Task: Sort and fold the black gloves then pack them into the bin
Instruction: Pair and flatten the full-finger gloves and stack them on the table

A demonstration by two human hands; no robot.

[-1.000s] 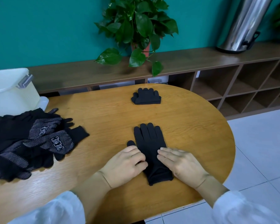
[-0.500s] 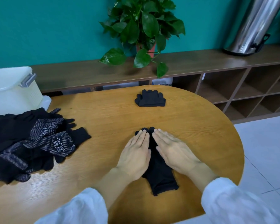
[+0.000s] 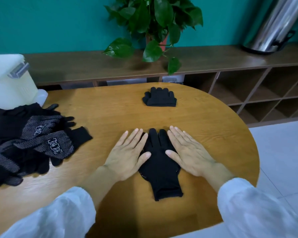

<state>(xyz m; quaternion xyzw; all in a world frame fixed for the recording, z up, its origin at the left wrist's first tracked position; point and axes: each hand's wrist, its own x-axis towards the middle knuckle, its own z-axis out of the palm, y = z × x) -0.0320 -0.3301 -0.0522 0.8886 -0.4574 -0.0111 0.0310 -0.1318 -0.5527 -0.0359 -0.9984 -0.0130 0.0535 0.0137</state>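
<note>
At lower centre of the frame the black glove (image 3: 159,167) lies lengthwise, cuff toward the person, between the left hand (image 3: 127,156) and right hand (image 3: 189,154), whose straight, close-set fingers press its edges equally near.

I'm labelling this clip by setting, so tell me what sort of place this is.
Probably an office or staff room, not a home. A round wooden table stands before a long cubby shelf along a teal wall, with a potted plant and a steel water urn on top.
</note>
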